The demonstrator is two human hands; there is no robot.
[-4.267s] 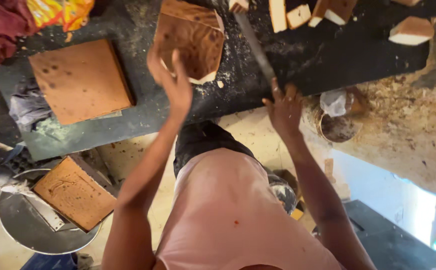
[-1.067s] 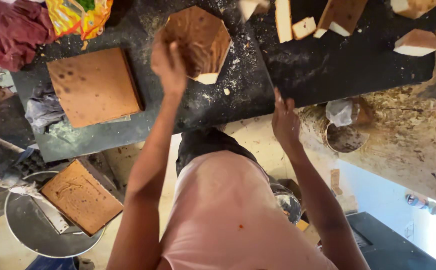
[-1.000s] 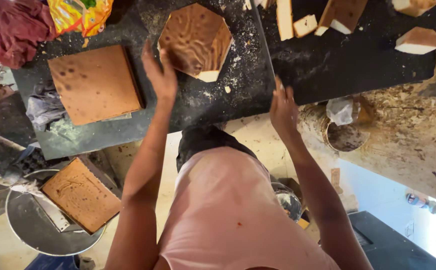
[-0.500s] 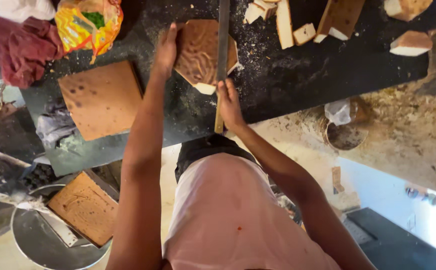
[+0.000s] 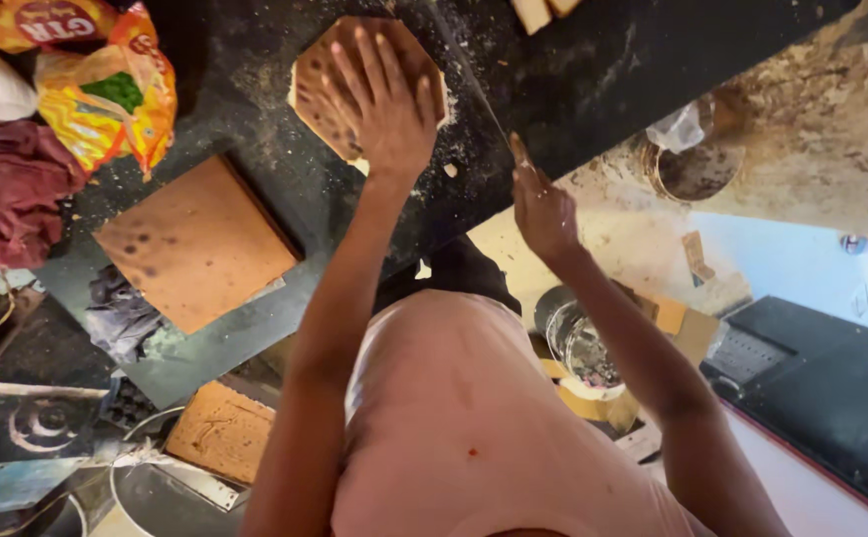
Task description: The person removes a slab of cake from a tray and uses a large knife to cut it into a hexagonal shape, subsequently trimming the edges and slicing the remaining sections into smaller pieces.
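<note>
Fingers [image 5: 379, 70] of the left hand [image 5: 384, 109] lie spread flat on an octagonal wooden piece [image 5: 317, 85] near the far edge of the dark bench [image 5: 593, 80], apparently pinning it against the cut. Right hand [image 5: 543, 204] is curled around a handsaw [image 5: 469, 80] running along the piece's right side. Half a second ago the blade stood nearly upright; now it slants away. A square wooden board [image 5: 195, 244] lies apart, left.

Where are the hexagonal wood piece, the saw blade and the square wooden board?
hexagonal wood piece [image 5: 317, 94], head view, bare left part beside the left hand [image 5: 384, 104]
saw blade [image 5: 469, 75], head view, mid-blade above the right hand [image 5: 543, 204]
square wooden board [image 5: 195, 244], head view, centre of top face
</note>
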